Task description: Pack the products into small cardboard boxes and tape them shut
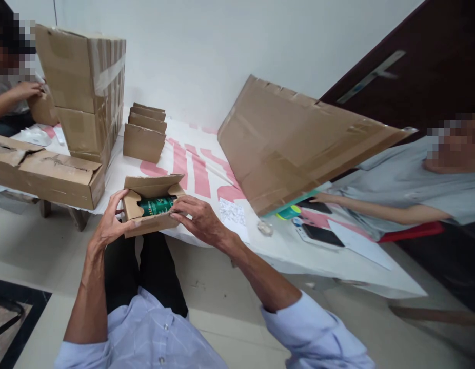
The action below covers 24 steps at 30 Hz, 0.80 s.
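A small open cardboard box [151,224] is held above my lap at the table's near edge. A green bottle [157,205] lies on its side inside it. My left hand [111,225] grips the box's left end, thumb along the front wall. My right hand [199,220] holds the right end, its fingers curled over the rim and touching the bottle. The box's lid flap [153,183] stands open at the back.
Several folded small boxes [144,134] stand in a row on the white and pink table cover [199,174]. Stacked large cartons [87,87] and a flat open carton [45,174] are at left. A big cardboard sheet [295,138] leans at right. Two other people sit at left and right; phones [322,234] lie near the right one.
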Each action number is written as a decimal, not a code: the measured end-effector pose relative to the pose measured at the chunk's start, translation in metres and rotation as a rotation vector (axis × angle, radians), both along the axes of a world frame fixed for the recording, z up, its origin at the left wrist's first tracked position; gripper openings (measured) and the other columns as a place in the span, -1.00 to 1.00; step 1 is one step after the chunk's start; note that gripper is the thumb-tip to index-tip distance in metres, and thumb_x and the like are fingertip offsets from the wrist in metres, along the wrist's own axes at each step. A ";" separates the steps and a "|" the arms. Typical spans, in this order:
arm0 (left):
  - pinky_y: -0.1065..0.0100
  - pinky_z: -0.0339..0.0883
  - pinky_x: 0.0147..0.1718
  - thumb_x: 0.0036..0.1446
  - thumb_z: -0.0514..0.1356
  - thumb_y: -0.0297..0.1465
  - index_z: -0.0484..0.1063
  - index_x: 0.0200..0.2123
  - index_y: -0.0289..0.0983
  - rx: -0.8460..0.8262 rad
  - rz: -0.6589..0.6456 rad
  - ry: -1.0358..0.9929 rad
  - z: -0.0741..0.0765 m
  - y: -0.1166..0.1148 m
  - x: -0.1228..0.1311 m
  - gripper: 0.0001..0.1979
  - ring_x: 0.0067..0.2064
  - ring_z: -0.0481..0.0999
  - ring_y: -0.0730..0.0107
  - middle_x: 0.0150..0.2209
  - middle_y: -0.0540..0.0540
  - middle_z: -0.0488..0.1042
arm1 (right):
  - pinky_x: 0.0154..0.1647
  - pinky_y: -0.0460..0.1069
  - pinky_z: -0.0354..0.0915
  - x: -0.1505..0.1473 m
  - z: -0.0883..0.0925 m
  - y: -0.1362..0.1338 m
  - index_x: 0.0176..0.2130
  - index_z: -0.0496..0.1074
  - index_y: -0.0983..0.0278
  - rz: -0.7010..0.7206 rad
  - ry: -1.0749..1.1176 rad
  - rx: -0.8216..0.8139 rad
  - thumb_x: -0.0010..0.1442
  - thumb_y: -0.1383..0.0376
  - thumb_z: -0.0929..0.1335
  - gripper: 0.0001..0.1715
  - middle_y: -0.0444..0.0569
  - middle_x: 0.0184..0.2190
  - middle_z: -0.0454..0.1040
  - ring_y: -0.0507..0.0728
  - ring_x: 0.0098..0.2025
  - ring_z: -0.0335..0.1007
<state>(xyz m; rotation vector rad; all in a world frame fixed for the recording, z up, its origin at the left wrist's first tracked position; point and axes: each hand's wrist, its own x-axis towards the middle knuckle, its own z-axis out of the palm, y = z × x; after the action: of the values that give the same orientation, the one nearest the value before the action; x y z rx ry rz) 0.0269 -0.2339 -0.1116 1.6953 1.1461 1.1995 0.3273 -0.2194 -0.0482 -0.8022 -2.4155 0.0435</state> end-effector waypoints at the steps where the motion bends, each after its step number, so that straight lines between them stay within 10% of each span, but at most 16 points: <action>1: -0.14 0.37 0.28 -0.01 0.50 -0.10 0.22 0.43 -0.07 -0.008 0.007 0.000 0.001 -0.001 0.000 -0.03 0.47 0.19 -0.21 0.49 -0.27 0.10 | -0.03 0.09 0.52 -0.001 0.001 0.001 -0.16 0.60 0.22 0.010 0.011 0.007 0.46 0.31 0.34 -0.80 0.04 -0.19 0.61 0.18 -0.10 0.57; 14: -0.23 0.21 0.39 0.09 0.41 -0.06 0.27 0.43 -0.03 -0.074 -0.085 -0.135 -0.006 -0.003 -0.012 -0.14 0.56 0.00 -0.28 0.58 -0.20 -0.02 | -0.10 0.09 0.51 -0.001 -0.026 -0.028 -0.19 0.61 0.23 0.071 0.003 0.090 0.44 0.21 0.40 -0.81 0.07 -0.18 0.60 0.17 -0.15 0.53; 24: -0.22 0.27 0.36 -0.09 0.56 -0.06 0.17 0.48 -0.03 -0.061 -0.019 -0.008 0.006 -0.007 -0.001 0.11 0.55 0.05 -0.25 0.57 -0.25 -0.06 | 0.03 0.09 0.42 -0.032 0.011 0.048 0.03 0.61 0.26 -0.053 -0.340 -0.272 0.33 0.26 0.49 -0.71 0.11 -0.01 0.61 0.25 0.01 0.56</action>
<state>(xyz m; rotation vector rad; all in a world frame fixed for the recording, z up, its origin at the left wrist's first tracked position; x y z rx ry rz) 0.0261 -0.2407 -0.1053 1.6504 1.1479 1.1475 0.2957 -0.1719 -0.0369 -1.0689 -2.7447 0.2371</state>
